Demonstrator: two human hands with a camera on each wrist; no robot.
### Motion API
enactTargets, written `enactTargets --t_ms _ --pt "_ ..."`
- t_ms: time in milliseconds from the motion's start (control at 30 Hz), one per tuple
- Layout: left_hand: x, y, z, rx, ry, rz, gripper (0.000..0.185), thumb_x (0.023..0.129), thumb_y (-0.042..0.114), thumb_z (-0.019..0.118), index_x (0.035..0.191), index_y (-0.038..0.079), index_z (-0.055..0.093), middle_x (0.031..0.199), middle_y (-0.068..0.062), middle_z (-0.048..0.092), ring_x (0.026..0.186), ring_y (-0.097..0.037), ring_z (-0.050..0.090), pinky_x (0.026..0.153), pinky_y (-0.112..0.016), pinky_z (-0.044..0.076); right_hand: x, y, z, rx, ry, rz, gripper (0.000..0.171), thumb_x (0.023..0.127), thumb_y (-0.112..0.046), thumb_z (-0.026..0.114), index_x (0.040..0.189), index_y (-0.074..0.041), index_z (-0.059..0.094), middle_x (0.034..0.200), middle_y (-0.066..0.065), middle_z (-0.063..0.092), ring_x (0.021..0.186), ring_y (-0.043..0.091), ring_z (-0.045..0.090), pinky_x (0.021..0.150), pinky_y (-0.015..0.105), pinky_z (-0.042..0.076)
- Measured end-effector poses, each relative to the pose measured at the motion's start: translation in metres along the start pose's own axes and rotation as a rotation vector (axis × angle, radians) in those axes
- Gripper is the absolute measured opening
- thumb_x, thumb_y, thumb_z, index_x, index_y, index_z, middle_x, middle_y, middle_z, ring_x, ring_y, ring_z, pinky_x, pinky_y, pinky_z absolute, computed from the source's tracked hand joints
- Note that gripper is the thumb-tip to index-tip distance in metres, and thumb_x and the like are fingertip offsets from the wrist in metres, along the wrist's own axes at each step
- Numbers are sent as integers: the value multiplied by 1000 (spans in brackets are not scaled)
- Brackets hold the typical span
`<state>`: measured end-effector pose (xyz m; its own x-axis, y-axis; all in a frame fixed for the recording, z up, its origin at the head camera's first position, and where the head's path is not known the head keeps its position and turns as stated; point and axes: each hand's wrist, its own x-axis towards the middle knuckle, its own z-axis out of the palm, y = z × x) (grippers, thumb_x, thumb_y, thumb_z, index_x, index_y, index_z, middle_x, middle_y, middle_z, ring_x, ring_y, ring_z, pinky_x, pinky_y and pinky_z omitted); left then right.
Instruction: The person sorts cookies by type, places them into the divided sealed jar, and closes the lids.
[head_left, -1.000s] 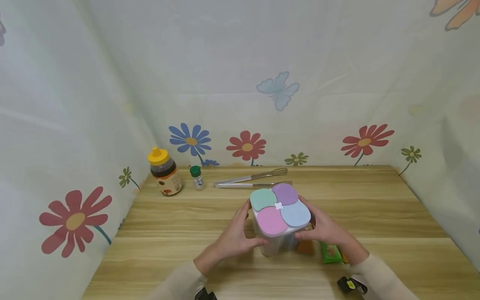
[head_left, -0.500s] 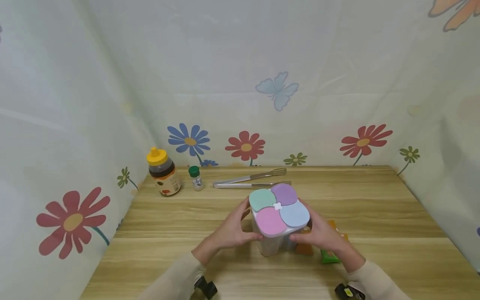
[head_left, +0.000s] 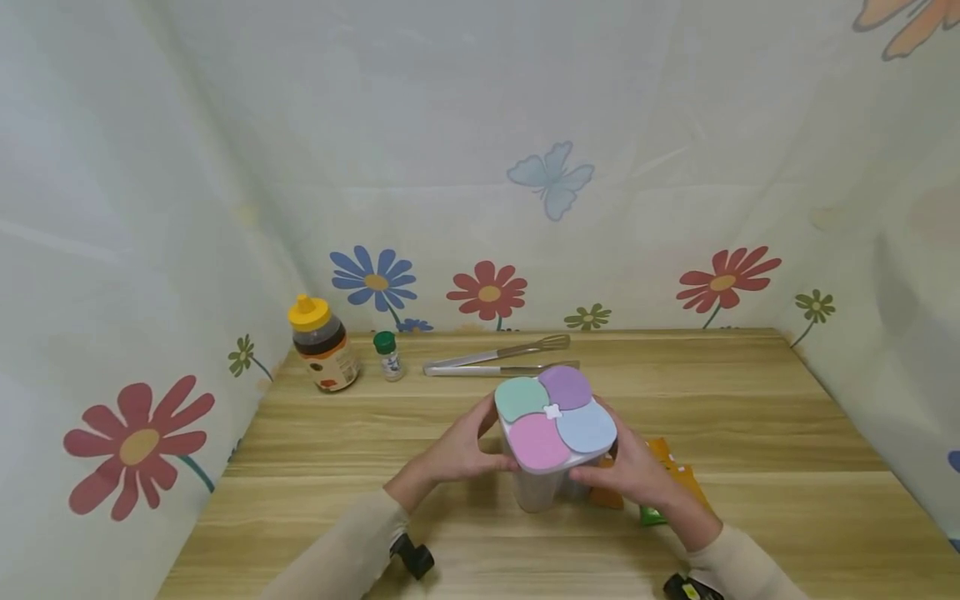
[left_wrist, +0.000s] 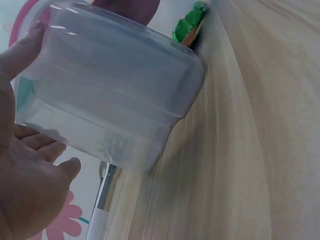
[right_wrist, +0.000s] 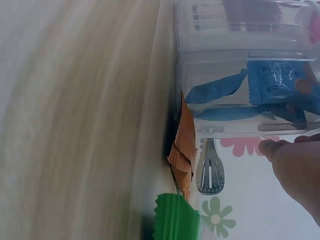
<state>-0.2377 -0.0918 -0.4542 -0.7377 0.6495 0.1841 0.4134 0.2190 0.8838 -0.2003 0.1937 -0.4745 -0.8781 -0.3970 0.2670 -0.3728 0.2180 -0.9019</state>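
A clear plastic food container (head_left: 536, 492) stands on the wooden table, its base at the tabletop. Its lid (head_left: 555, 417) has four petals in green, purple, pink and blue. My left hand (head_left: 465, 450) grips the container's left side, thumb in front under the lid and fingers behind. On the opposite side my right hand (head_left: 633, 467) holds it the same way. In the right wrist view, several blue snack packets (right_wrist: 282, 82) lie inside one compartment; another compartment shows no packets. A brown packet (right_wrist: 183, 150) stands just outside the container's wall, beside a green packet (right_wrist: 175, 220).
Orange packets (head_left: 682, 479) lie right of the container, partly behind my right forearm. Behind it are metal tongs (head_left: 480, 369) with a slotted end. At the back left stand a yellow-capped squeeze bottle (head_left: 326, 354) and a small green-capped shaker (head_left: 388, 358). A flowered curtain (head_left: 405, 167) surrounds the table.
Both thumbs have shifted slightly left along the container's front, and the right forearm has moved left, uncovering more orange packets. The whole head view drifts a little; the container stays in place.
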Motion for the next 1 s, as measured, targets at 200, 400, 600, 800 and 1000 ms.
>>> enactTargets --t_ms 200,400,600,800,1000 --pt "6 -7 -3 -82 -62 19 102 79 31 81 155 17 15 160 -1 25 148 -21 23 117 -43 24 1 -3 3 42 9 10 98 77 -10 82 154 -14 22 147 13 43 123 7 51 97 21 45" --pt "12 -24 -1 -128 -72 48 98 78 37 81 152 28 19 155 5 32 144 -17 32 115 -39 30 1 -5 5 61 26 49 100 75 -12 84 153 -7 22 149 15 40 124 3 49 99 16 42" --pt "14 -24 -2 -136 -74 30 97 75 38 83 151 26 24 152 3 37 140 -20 38 114 -43 32 2 -6 4 32 29 79 99 75 -17 84 153 -8 23 147 13 43 128 26 48 97 15 42" --pt "13 -22 -2 -152 -60 -18 97 75 29 85 151 19 26 151 -1 40 139 -22 40 114 -44 32 2 -8 3 5 11 90 99 74 -20 85 152 -8 25 146 13 44 127 31 49 96 17 44" --pt "12 -19 1 -139 -51 -12 93 76 25 84 150 25 28 149 3 41 137 -18 42 113 -40 34 2 -8 1 16 -5 95 97 75 -17 85 152 -9 26 144 13 46 122 24 52 95 20 47"
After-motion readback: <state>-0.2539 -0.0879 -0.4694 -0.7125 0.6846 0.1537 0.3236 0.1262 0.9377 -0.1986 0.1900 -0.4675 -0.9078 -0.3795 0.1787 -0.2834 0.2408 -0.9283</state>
